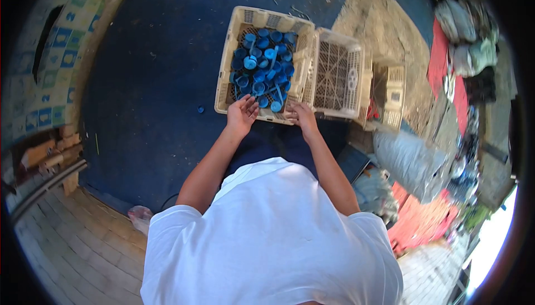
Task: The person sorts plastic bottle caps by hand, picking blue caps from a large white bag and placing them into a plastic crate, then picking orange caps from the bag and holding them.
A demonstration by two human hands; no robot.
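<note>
Several blue plastic caps [258, 76], some with long thin strips attached, lie in a loose heap in a cream plastic crate [224, 82]. My left hand [243, 113] is at the crate's near rim, fingers apart and slightly curled, with nothing visible in it. Close to the near right corner, my right hand [302, 117] has its fingers spread over the rim, beside a round blue cap [276, 106]. It holds nothing that I can see. Whether either hand touches the rim or the caps is hard to tell.
A second cream crate [338, 73] adjoins the first on the right, with more crate parts [394, 96] beyond it. One blue cap [200, 109] lies on the dark blue floor sheet [150, 82]. Grey sacks [412, 163] and red cloth [421, 218] are at right.
</note>
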